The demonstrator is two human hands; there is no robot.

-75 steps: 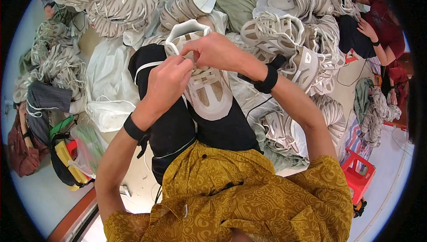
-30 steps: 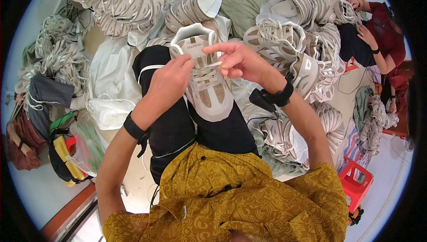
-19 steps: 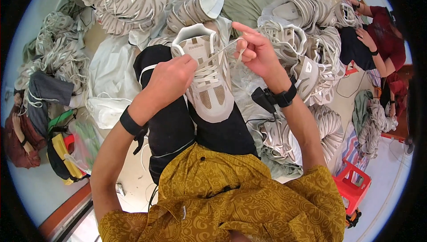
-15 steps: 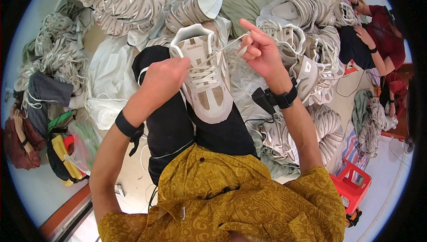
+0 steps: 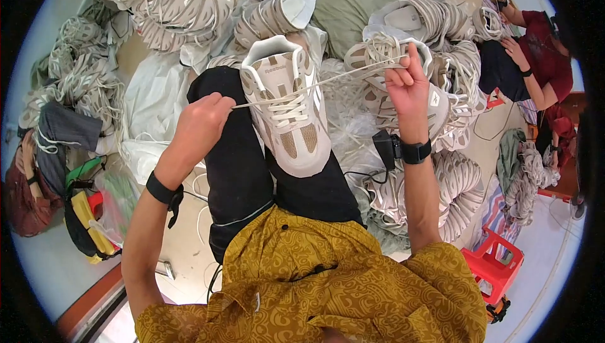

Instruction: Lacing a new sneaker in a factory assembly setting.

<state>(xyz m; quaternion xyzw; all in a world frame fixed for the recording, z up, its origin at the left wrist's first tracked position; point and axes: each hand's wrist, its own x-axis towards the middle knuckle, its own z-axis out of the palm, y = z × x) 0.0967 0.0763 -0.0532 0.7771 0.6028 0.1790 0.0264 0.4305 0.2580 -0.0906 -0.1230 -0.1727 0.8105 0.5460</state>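
A beige and white sneaker [image 5: 309, 148] rests on my lap, toe pointing toward me, its collar away from me. Cream shoelace [image 5: 340, 76] runs across its front in crossed rows. My left hand [image 5: 200, 122], left of the shoe, is closed on one end of the lace. Out to the right and higher up, my right hand [image 5: 408, 85] pinches the other end. Between the two hands the lace stretches taut in a slanting line over the shoe. Neither hand touches the shoe's body.
Piles of similar sneakers [image 5: 189, 12] lie ahead, with more stacked sneakers [image 5: 463, 185] on the right and laced uppers [image 5: 82, 85] at left. White plastic sheeting [image 5: 157, 97] covers floor beside my knee. A red stool [image 5: 495, 264] stands lower right. Co-workers [image 5: 545, 59] sit at both sides.
Both hands have moved apart, the left leftward and down, the right further rightward. The lace between them is now drawn out straight. The shoe has barely moved.
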